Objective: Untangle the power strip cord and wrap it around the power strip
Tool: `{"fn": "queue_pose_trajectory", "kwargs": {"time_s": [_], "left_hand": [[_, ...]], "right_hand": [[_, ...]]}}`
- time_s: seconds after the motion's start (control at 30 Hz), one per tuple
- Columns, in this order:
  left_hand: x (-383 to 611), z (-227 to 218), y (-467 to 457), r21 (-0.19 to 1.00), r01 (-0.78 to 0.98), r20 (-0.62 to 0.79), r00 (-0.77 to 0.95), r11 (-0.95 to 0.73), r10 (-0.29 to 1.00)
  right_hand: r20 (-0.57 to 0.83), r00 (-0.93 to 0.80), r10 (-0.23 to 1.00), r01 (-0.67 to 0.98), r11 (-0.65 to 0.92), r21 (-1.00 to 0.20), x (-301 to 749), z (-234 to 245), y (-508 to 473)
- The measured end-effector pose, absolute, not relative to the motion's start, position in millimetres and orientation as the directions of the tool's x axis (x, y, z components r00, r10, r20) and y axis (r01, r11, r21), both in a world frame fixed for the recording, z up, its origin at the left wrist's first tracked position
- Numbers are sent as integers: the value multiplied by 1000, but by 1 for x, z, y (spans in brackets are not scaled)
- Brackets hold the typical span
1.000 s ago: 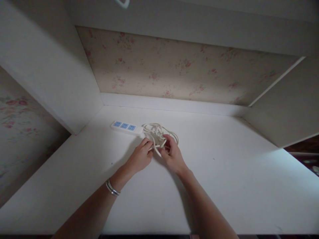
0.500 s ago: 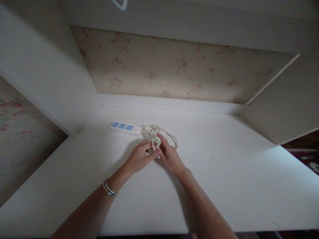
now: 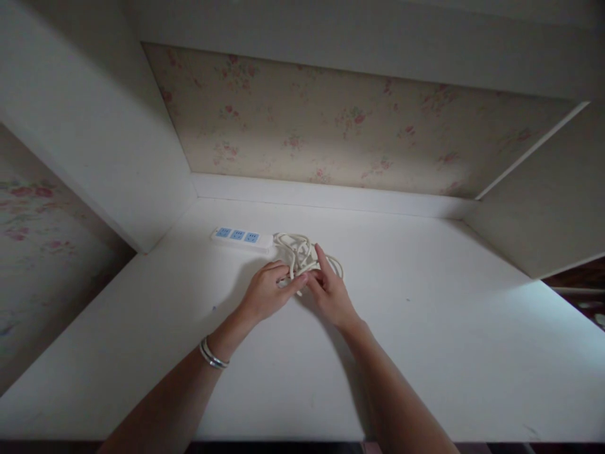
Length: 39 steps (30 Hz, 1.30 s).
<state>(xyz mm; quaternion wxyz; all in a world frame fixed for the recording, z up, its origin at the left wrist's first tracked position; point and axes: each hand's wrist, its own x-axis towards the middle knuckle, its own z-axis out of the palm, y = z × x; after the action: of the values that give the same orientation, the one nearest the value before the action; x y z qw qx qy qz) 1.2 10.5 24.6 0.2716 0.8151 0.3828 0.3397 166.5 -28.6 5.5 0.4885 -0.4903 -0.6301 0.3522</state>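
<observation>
A white power strip (image 3: 244,240) with three blue sockets lies on the white tabletop. From its right end runs a white power cord (image 3: 293,239), gathered in a loose, tangled bunch of loops. My left hand (image 3: 268,290), with silver bangles at the wrist, is closed on the near side of the bunch, thumb pointing right. My right hand (image 3: 331,295) pinches the cord at the right of it, its index finger stretched forward along the loops. The two hands nearly meet at the thumbs. Parts of the cord are hidden behind the fingers.
The white tabletop (image 3: 439,353) ends at a low back ledge (image 3: 331,192) below floral wallpaper (image 3: 302,126). White panels stand at the left (image 3: 118,139) and right (image 3: 543,189). Small specks dot the surface.
My right index finger has lifted and straightened away from the cord. Loops between my hands have shifted slightly. The whole view has moved a little.
</observation>
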Motion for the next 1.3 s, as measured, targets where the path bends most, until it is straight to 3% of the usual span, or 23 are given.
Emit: {"fn": "queue_pose_trajectory", "kwargs": {"time_s": [0.13,0.37,0.57,0.73,0.83,0.97,1.13,1.3], "left_hand": [[1,25,11,775,401,287,464,-488,838],[3,21,17,910,254,170,492,-328,854],[8,8,15,694,478,364,413,-539,834],[5,2,21,645,615,407,224,-453,885],[2,-1,27,710,609,351,130,-354,927],[-2,-6,35,804,561,251,-19,-198,968],[-2,-7,36,897,433,94,11,-90,995],[-1,2,33,929,360,88,12,-86,996]], "right_hand": [[276,103,956,413,211,-886,166,13,-30],[286,255,924,358,185,-915,165,23,-31],[324,249,913,439,192,-878,167,18,-33],[385,76,920,581,273,-767,164,14,-39],[337,169,926,449,231,-863,165,15,-37],[252,511,822,62,257,-964,179,23,-28],[156,641,751,-289,425,-858,202,34,-22],[46,678,734,-393,415,-821,209,32,-18]]}}
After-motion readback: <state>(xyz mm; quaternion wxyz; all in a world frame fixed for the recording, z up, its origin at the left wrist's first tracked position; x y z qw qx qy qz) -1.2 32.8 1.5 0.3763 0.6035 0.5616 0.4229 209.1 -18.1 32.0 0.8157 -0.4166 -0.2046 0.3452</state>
